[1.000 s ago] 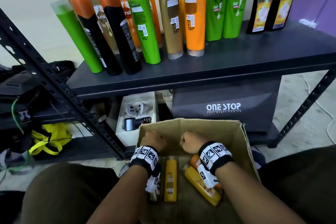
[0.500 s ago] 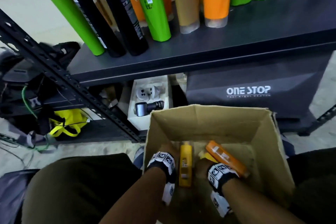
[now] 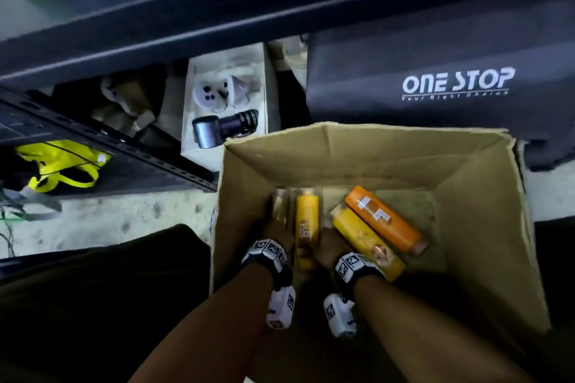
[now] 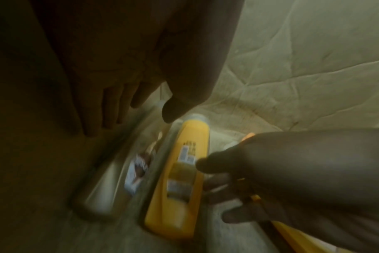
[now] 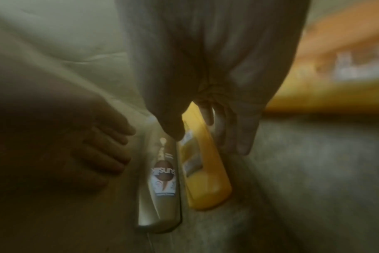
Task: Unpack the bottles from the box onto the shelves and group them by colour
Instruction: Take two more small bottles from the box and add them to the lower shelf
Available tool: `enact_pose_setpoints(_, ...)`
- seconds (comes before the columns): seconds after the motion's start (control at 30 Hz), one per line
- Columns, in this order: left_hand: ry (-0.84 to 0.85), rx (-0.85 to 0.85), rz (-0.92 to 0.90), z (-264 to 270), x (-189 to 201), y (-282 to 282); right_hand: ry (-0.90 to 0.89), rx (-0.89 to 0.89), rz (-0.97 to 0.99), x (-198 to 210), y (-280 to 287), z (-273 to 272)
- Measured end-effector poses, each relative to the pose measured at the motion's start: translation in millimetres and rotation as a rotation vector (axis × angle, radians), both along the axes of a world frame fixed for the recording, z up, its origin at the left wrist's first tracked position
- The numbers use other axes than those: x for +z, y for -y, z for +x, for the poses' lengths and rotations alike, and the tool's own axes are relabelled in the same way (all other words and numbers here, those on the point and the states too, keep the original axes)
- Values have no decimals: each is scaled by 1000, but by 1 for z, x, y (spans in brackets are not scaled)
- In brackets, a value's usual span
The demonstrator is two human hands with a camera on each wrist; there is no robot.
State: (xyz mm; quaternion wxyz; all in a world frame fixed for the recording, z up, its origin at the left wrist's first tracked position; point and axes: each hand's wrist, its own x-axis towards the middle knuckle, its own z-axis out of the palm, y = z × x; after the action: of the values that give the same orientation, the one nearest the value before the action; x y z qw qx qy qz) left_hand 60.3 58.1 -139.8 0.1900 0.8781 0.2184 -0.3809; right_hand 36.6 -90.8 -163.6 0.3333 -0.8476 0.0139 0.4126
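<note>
Since a second ago, dropped deep into the cardboard box (image 3: pixel 357 158), shelf bottles gone from view. Left hand (image 3: pixel 273 232) spread wide, fingers straight, just left of the gold bottle (image 5: pixel 162 179), label reading "sunsilk". Right hand (image 3: pixel 325 246) with fingers curling round the yellow bottle (image 3: pixel 306 227); contact blurred. Right of that hand, another yellow bottle (image 3: pixel 368 242) and an orange bottle (image 3: pixel 384 221). Beyond, "ONE STOP" on a dark bag (image 3: pixel 435 65).
</note>
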Motion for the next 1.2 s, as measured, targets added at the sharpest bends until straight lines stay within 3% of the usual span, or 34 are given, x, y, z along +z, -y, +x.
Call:
enact_pose_setpoints(0.17,-5,69,-42,-13,-24,-7,9,-190,43,-21,-9,-2)
enact_pose_setpoints(0.27,-10,94,-38,-17,-34,-9,19,-178,19,-27,-8,-3)
enact_pose_setpoints(0.5,-46,138,-74,-18,-41,-2,-154,-249,107,-43,-1,-3)
enact_pose_setpoints(0.9,-25,320,-127,-26,-64,-7,-173,-431,246,-56,-3,-14)
enact_pose_setpoints(1.2,-180,188,-162,-22,-49,7,-194,-377,152,-54,9,-15)
